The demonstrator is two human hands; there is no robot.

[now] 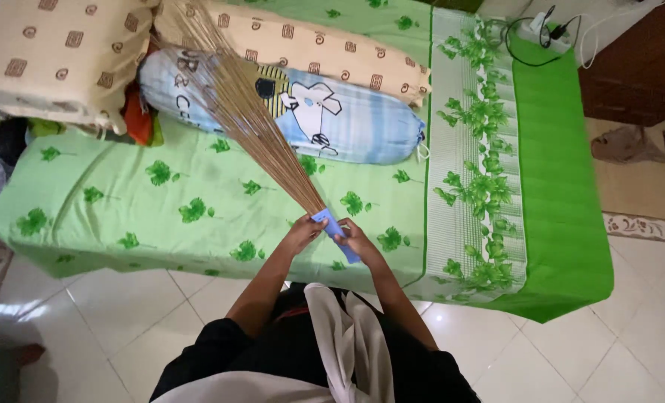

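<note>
You have both hands on the blue handle (335, 227) of a stick broom (246, 112). Your left hand (302, 230) is closed round the upper end of the handle, just below where the bristles are bound, and your right hand (356, 239) is closed round the lower end, nearer your body. The broom slants up and to the left, so its long tan bristles fan out over the far left part of the bed, crossing in front of the bolster (332, 112) and reaching toward the far pillows.

The step in hand looks like sweeping the bed surface with the bristles spread across the green leaf-print sheet (198, 216). The bristle tips are blurred, so you cannot tell whether they touch the sheet or the bolster. A next stroke would call for a firm two-handed grip and a drag of the bristles across the open sheet, kept clear of the cushions.

By count: one broom, one bolster with a blue cartoon print, and two cream patterned pillows, one at the far left (56, 52) and one behind the bolster (325, 48). A white power strip (545, 31) with cables sits at the far right corner of the bed. A white tiled floor (123, 321) lies near you.
</note>
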